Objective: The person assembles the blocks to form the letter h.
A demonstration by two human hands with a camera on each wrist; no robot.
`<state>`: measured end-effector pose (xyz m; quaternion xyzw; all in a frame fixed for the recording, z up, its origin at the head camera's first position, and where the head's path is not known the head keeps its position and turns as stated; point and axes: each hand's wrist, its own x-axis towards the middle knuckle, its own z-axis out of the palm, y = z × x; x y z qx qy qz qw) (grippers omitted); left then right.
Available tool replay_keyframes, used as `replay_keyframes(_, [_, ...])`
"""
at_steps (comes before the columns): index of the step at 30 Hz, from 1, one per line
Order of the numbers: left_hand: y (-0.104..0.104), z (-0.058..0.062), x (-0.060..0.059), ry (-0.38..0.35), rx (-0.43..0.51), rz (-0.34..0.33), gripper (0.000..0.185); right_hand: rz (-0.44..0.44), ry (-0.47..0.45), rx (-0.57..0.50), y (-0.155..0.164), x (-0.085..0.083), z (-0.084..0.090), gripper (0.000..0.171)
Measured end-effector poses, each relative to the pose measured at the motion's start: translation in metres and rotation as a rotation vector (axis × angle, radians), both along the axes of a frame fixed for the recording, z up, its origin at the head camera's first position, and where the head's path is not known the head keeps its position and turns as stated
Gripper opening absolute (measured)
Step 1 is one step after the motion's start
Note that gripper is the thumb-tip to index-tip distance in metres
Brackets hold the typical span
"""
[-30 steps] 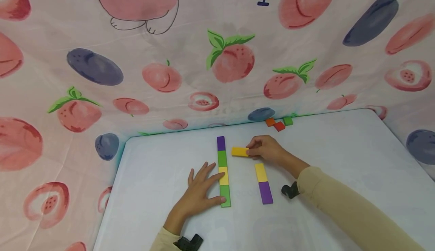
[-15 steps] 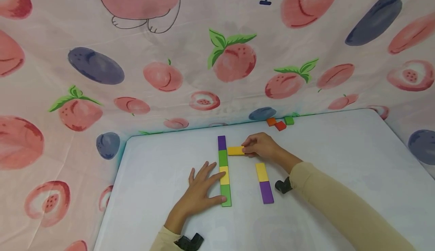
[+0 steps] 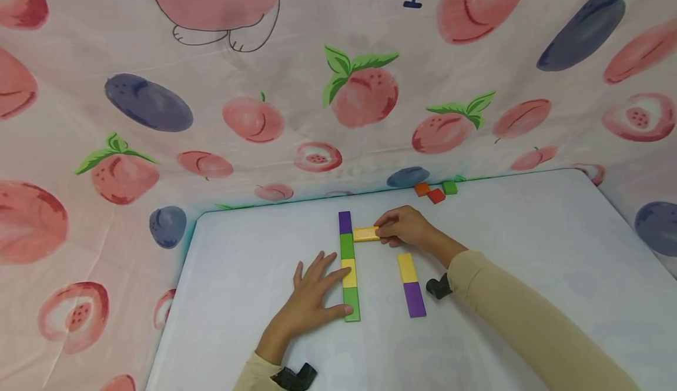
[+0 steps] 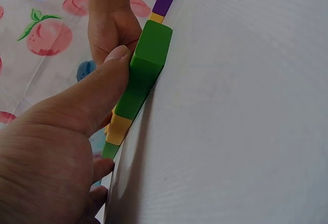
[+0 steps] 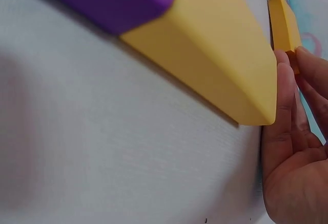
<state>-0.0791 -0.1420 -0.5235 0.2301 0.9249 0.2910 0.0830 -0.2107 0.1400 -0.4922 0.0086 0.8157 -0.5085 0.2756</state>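
Nearest, the left hand (image 3: 312, 303) lies flat with spread fingers steadying a finished four-block column (image 3: 347, 266) on the tabletop (image 3: 529, 244), a yellow-purple pair (image 3: 410, 285) waits unjoined, and beyond, the right hand (image 3: 404, 227) pinches a yellow block (image 3: 366, 234) against the column's side.

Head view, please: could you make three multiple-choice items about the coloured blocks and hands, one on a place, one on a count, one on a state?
1. Where are the three small blocks?
A. at the table's far edge
B. under the left hand
C. on the long row

2. How many blocks form the long row?
A. two
B. four
C. six

3. What does the right hand do?
A. lies flat
B. pinches a yellow block
C. hangs idle

Answers:
A, they lie beside the cloth.
B, purple, green, yellow, green.
B, fingers close on its end.
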Motion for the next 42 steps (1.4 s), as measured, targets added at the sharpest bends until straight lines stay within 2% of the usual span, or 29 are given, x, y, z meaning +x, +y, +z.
replay_keyframes(14, [0.001,0.0,0.001,-0.013,-0.004,0.009,0.073,0.024,0.012,0.008,0.001,-0.001,-0.002,0.026])
replay_keyframes(24, [0.001,-0.001,0.0,-0.015,0.002,0.006,0.074,0.068,-0.032,-0.077,0.011,-0.008,-0.01,0.033])
replay_keyframes(29, [0.0,-0.002,0.0,-0.026,-0.002,0.009,0.073,0.096,-0.031,-0.081,0.013,-0.009,-0.01,0.035])
replay_keyframes(42, [0.001,-0.001,0.0,-0.02,-0.003,0.004,0.074,0.05,-0.01,-0.036,0.007,-0.005,-0.01,0.029])
